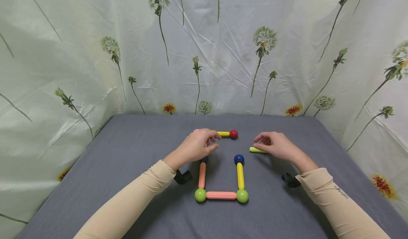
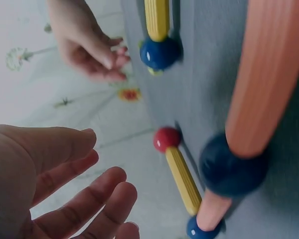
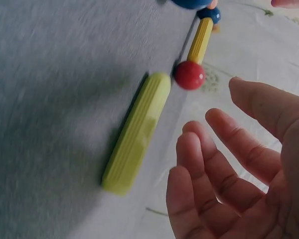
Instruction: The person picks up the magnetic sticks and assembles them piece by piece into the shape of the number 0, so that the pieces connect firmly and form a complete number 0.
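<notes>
My left hand [image 1: 196,146], fingers loosely bent and holding nothing, hovers over the left side of a stick-and-ball frame. It partly hides a blue ball [image 1: 203,159] above an orange stick [image 1: 202,175]. In the left wrist view, another pinkish stick [image 2: 213,209] runs from that ball to a farther blue ball [image 2: 199,230], which joins a yellow stick [image 2: 183,179] ending in a red ball [image 2: 167,140]. Above a loose yellow-green stick [image 3: 138,134] is my right hand [image 1: 278,146]; its relaxed fingers appear apart from the stick in the right wrist view.
Nearest me, two green balls [image 1: 200,195] are joined by a pink stick [image 1: 221,195]. From the right one a yellow stick [image 1: 240,176] leads to a blue ball [image 1: 239,159]. Grey cloth [image 1: 143,136] covers the table; a flowered curtain [image 1: 223,54] hangs behind.
</notes>
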The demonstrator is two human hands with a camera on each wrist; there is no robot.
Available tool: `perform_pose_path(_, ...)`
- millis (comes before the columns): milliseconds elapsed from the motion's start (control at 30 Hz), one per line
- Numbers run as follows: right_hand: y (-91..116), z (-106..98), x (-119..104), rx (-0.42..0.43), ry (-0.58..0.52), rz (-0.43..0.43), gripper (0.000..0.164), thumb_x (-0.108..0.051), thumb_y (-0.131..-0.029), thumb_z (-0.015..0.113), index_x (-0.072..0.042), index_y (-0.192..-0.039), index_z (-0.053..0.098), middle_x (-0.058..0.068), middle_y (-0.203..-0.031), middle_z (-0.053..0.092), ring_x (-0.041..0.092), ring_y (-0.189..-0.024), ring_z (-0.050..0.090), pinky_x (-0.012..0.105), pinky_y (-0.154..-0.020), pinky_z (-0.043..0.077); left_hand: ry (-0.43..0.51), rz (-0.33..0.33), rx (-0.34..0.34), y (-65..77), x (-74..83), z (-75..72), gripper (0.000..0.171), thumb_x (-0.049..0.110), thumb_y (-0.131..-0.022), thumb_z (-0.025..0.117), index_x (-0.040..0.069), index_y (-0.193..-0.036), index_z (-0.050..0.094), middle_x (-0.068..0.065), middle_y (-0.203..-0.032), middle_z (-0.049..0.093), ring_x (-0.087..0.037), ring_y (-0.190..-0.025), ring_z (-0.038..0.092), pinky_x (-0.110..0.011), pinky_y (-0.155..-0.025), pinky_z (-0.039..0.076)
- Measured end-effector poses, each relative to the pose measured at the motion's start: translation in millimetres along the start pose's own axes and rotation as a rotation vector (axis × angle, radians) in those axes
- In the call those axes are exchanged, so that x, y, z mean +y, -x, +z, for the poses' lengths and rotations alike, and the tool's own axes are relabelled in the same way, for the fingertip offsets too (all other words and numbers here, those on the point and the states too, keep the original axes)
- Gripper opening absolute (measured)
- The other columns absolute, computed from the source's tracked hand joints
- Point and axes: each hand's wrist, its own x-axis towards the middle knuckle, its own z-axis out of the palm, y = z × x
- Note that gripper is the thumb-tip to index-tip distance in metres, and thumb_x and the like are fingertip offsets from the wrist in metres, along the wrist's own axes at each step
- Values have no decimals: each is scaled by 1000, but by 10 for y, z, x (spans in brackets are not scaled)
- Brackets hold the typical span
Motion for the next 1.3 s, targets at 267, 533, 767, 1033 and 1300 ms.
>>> perform_pose_path(267, 0, -39, 110, 14, 87, -9, 29, -24, -99, 78, -2, -118, 76, 9, -100, 75, 22, -92, 70, 46, -82, 59, -26, -92, 26, -177, -255, -39, 26, 18, -102, 75, 11, -127, 77, -8, -108, 72, -23, -91, 67, -36, -74, 54)
perform_pose_path(533, -27, -68, 179, -38, 142, 5, 33, -24, -96, 82, -2, -120, 76, 18, -110, 76, 34, -102, 71, 54, -90, 58, -68, -121, 39, -324, -500, -5, 24, 17, -101, 77, 11, -125, 78, -14, -120, 71, -30, -108, 68, -46, -89, 59)
perform_pose_path(767, -50, -73, 224, -78, 168, -1, 37, -24, -93, 85, -2, -121, 76, 19, -114, 75, 37, -107, 70, 56, -93, 57, -52, -180, 6, -427, -635, 38, 27, 20, -103, 75, 12, -129, 76, -16, -127, 69, -33, -116, 67, -50, -94, 58)
perform_pose_path(1033, -75, -77, 242, -125, 173, 2, 35, -18, -91, 87, -2, -120, 77, 18, -112, 76, 36, -106, 71, 53, -90, 58, -18, -231, -20, -489, -722, 110, 29, 24, -104, 74, 13, -131, 75, -14, -124, 68, -30, -108, 64, -46, -89, 56)
perform_pose_path(1300, -92, -46, 249, -145, 178, 18, 29, -14, -90, 87, -3, -116, 78, 14, -107, 77, 30, -99, 72, 50, -87, 59, -26, -249, -54, -540, -752, 166, 30, 27, -104, 73, 14, -131, 76, -12, -120, 69, -27, -103, 64, -43, -87, 56)
